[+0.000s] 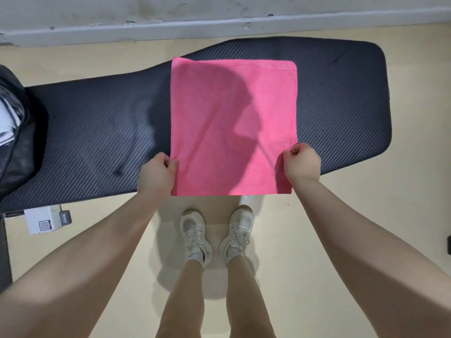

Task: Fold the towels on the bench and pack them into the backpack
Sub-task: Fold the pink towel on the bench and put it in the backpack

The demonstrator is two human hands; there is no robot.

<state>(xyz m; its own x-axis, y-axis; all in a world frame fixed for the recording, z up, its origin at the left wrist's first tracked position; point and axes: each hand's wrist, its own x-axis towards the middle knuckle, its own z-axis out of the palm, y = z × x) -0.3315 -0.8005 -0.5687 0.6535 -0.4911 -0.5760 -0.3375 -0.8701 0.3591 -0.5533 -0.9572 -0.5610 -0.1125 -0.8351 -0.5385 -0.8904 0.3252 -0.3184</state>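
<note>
The floor [317, 235] is pale cream and runs up to a scuffed white wall [219, 11] with a grey baseboard along the top of the view. Across the middle lies the bench [97, 123], a long dark pad with a fine ribbed texture, narrower at its left end and wider at its right.

Spread flat on the bench, a little right of its middle, is the pink towel [231, 123]. It reaches from near the far edge of the pad to the near edge, where its bottom hem hangs just over the side. A stitched hem shows along its right side, and a shadow falls across its centre.

At the far left edge, resting on the narrow end of the bench, is the backpack [14, 132], black, only partly in view, with something pale showing inside it.

The person's two bare forearms reach in from the bottom corners. The left hand [156, 174] pinches the towel's left edge near its lower corner, thumb on top and fingers curled. The right hand [301, 162] grips the towel's right edge near its lower corner, fingers curled in around the cloth.

Below the bench, two white sneakers [195, 235] stand side by side on the floor. To the left, beside the bench's near edge, sits a small white box [41, 222] with a printed code on it.
</note>
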